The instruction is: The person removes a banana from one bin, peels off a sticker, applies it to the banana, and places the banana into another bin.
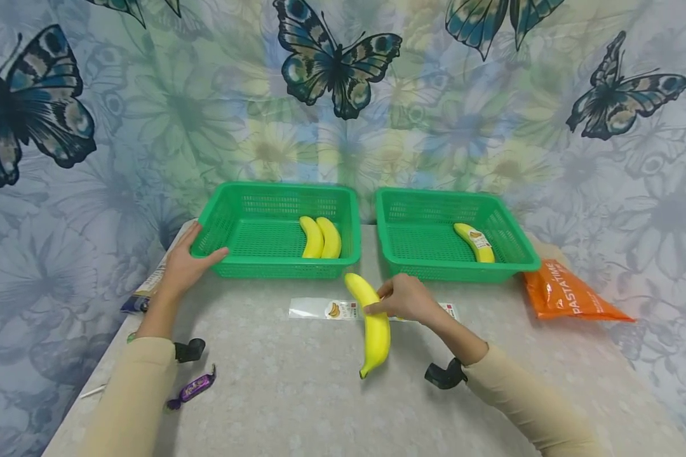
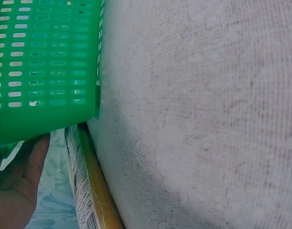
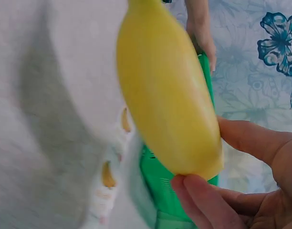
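- On the counter in the head view: right hand pinching a banana near its upper end, just in front of the gap between the two green baskets.
- Long axis running near to far, slightly tilted; stem tip pointing toward the person, the other end toward the baskets.
- Under it, flat on the counter, a clear plastic bag with a banana label.
- Left hand gripping the near left corner of the left basket, thumb along the front wall; two bananas lying inside, side by side.
- Right basket holding one labelled banana; orange pasta packet just beside it, wrapped candy near the left sleeve.
- From the left wrist: thumb against the basket's green wall, counter edge and a printed packet below.
- From the right wrist: fingertips and thumb closed on the banana's blunt end, body stretching away over the counter, slightly blurred.
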Demonstrator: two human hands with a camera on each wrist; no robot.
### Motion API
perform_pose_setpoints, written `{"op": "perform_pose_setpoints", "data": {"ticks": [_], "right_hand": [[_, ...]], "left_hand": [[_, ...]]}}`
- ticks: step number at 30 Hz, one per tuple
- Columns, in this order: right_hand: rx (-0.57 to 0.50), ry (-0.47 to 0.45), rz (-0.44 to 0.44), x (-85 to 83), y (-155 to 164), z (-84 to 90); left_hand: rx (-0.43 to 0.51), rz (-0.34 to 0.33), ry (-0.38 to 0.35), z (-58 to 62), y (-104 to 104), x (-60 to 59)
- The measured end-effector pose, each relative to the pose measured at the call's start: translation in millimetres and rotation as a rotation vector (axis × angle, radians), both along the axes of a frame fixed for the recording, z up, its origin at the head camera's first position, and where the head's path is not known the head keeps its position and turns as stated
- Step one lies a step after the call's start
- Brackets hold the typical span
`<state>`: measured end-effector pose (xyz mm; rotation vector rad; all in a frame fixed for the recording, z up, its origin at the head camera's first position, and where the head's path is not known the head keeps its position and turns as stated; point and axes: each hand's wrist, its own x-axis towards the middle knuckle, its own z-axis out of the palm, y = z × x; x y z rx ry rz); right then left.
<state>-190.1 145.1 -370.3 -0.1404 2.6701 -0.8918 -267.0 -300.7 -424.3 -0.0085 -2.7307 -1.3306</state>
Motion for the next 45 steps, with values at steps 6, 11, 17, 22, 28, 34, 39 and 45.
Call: {"op": "perform_pose_setpoints", "data": {"ticks": [6, 11, 17, 22, 28, 34, 39, 45], "right_hand": [[-0.002, 0.01, -0.038, 11.4, 5, -24.3], [-0.034, -0.029, -0.083, 20.1, 12, -41.3], [-0.042, -0.057, -0.065, 30.3, 23, -54.1], [-0.065, -0.057, -0.05, 37.1, 29, -58.9], [-0.057, -0.048, -0.007, 41.9, 33, -58.4], [-0.031, -0.063, -0.005, 43.5, 33, -57.0], [-0.061, -0.057, -0.062, 40.8, 31, -58.3], [-0.04, -0.07, -0.016, 40.5, 33, -57.7]], "left_hand": [[0.004, 0.008, 0.018, 1.5, -2, -1.5], [-0.004, 0.009, 0.007, 1.6, -2, -2.9], [-0.008, 0.006, 0.003, 1.2, 0, -3.6], [0.009, -0.004, -0.012, -0.2, 2, -2.2], [0.039, -0.002, -0.028, -3.0, 3, 0.8], [0.039, -0.003, -0.02, -6.8, 1, 0.9], [0.034, -0.005, 0.002, -5.6, -1, -0.5], [0.03, 0.002, -0.01, -3.1, 0, -1.2]]}}
